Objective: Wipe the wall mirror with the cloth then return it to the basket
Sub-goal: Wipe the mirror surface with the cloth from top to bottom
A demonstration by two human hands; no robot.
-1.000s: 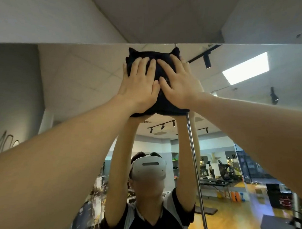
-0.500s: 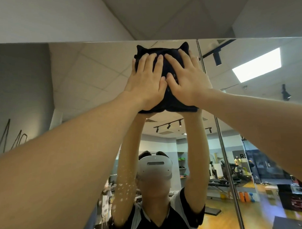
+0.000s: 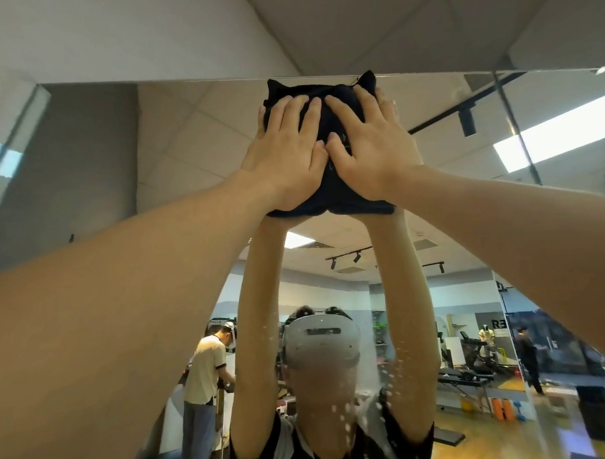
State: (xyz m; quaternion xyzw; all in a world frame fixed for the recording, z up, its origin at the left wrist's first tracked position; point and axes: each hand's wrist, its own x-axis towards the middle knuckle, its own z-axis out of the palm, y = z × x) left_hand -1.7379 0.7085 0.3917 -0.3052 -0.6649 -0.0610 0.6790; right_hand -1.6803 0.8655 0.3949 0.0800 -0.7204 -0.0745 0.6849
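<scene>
A folded black cloth [image 3: 326, 125] lies flat against the wall mirror [image 3: 175, 158], right at the mirror's top edge. My left hand [image 3: 288, 151] presses on the cloth's left half with straight, spread fingers. My right hand [image 3: 370, 144] presses on its right half the same way, thumbs nearly touching. Both arms reach up and forward. White spray droplets [image 3: 345, 416] speckle the glass lower down. The basket is not in view.
The mirror's top edge meets a white wall and ceiling [image 3: 150, 39]. A vertical seam [image 3: 517, 125] splits the mirror panels at the right. Reflected in the glass are a gym room, a person in a beige shirt [image 3: 205, 370] and another person in dark clothes [image 3: 527, 359].
The cloth and both hands have slid left along the mirror's top edge, away from the vertical seam, which now lies far to the right. More droplets show on the lower glass.
</scene>
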